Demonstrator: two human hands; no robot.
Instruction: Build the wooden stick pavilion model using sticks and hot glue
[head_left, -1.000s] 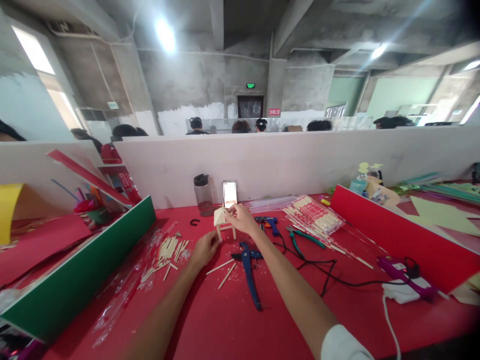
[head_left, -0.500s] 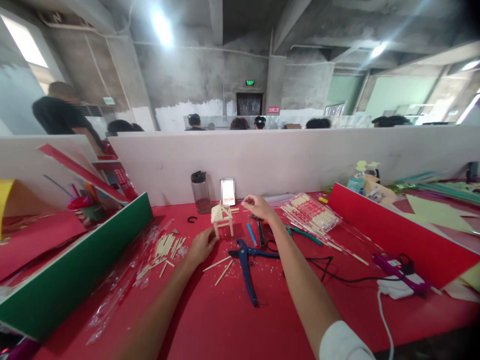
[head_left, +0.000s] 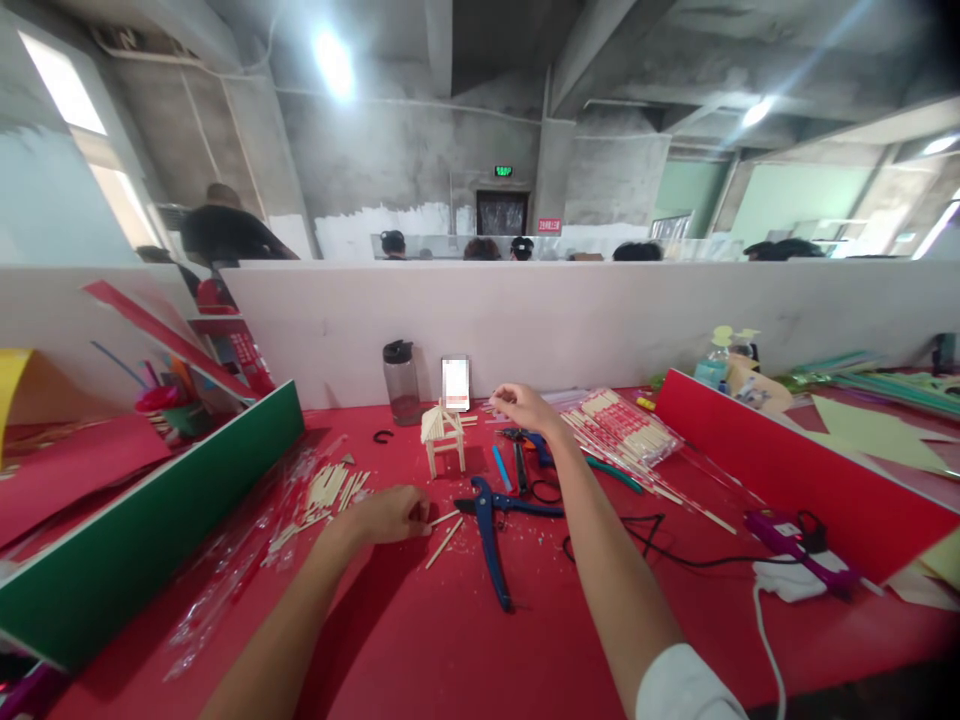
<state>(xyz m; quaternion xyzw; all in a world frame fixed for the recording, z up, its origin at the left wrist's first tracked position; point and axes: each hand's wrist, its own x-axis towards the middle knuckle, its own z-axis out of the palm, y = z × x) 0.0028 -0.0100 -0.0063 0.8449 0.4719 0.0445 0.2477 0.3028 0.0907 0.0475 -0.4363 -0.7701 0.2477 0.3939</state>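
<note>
My left hand point(head_left: 397, 514) is low over the table with its fingers curled. Its thumb and fingertips close on the near end of a thin wooden stick point(head_left: 444, 518). My right hand point(head_left: 523, 407) is raised behind the tools in a pinch; whatever its fingertips hold is too small to make out. Between the hands stands a small model house point(head_left: 443, 440) of wooden sticks, with a sloped roof and legs, touched by neither hand. A blue-handled cutter point(head_left: 487, 535) lies in front of it. Another loose stick point(head_left: 445, 543) lies beside the cutter.
A stick pile point(head_left: 330, 490) lies left, near a green panel point(head_left: 165, 520). Behind stand a bottle point(head_left: 402, 385) and a phone point(head_left: 455, 383). Right are pliers point(head_left: 534, 445), bagged sticks point(head_left: 622, 425), a purple glue gun point(head_left: 799, 550) with cable and a red panel point(head_left: 795, 465).
My left hand has left the model's leg and come down toward me to the loose stick. My right hand stays raised in its pinch. A person behind the partition has shifted right.
</note>
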